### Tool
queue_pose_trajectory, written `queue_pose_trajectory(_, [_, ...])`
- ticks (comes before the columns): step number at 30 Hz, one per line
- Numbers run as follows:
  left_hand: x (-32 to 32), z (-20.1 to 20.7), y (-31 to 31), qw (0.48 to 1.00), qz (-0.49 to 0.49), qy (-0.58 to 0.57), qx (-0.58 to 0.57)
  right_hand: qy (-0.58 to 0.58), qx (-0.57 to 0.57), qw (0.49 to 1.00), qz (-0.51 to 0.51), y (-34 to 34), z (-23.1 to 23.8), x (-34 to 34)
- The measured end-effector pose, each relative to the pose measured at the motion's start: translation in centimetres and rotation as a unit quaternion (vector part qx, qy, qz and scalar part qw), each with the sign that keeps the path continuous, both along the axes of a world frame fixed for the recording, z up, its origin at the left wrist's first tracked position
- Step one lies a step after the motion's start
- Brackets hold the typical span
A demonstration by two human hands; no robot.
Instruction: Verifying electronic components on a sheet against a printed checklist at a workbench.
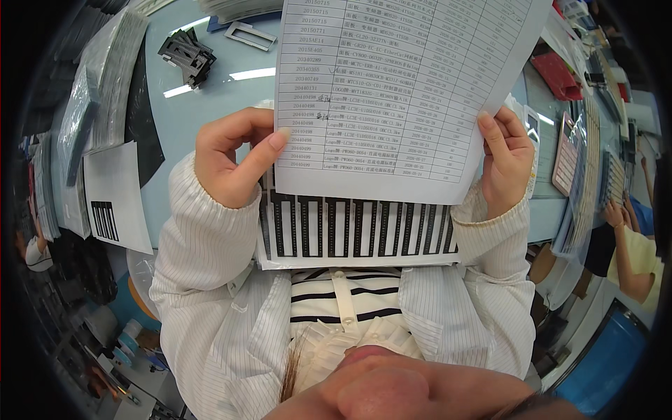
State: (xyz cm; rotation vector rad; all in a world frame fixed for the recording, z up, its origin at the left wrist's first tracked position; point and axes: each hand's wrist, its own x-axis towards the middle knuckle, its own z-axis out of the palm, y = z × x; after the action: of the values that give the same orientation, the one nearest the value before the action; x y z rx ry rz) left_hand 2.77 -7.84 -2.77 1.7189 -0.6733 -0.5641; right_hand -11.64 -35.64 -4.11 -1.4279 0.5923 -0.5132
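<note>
Between my two hands is a white paper sheet (364,183) printed with a table of rows, with a few handwritten marks near its left side. My left hand (234,155) pinches its left edge, thumb on the front. On the right edge, my right hand (505,157) grips it the same way, thumb in front and fingers behind. Under the paper, at the table's near edge, lies a white sheet with a row of black rectangular frames (353,231). The held paper covers its upper part.
Black plastic parts (186,57) and a pale rectangular frame (250,36) lie at the far left. Stacked plastic-wrapped sheets (105,84) line the left side. A red pouch (556,75) and a pink calculator (564,154) are at the right. Another person's arm (626,245) shows at the far right.
</note>
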Motion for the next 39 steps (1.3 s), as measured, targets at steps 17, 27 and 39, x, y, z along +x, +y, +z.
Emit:
queue_pose_trajectory(17, [0.04,-0.05,0.06,1.0,-0.004,-0.01,0.001,-0.008,0.006,1.0,0.004,-0.07,-0.19,0.0])
queue_pose_trajectory(27, [0.11,-0.21,0.02,0.999,-0.009,-0.032,-0.004,-0.011,0.005,1.0,0.006,-0.12,-0.16,-0.04])
queue_pose_trajectory(39, [0.04,-0.15,-0.03,1.0,-0.007,-0.025,-0.01,-0.01,0.004,1.0,0.011,-0.25,-0.2,-0.08])
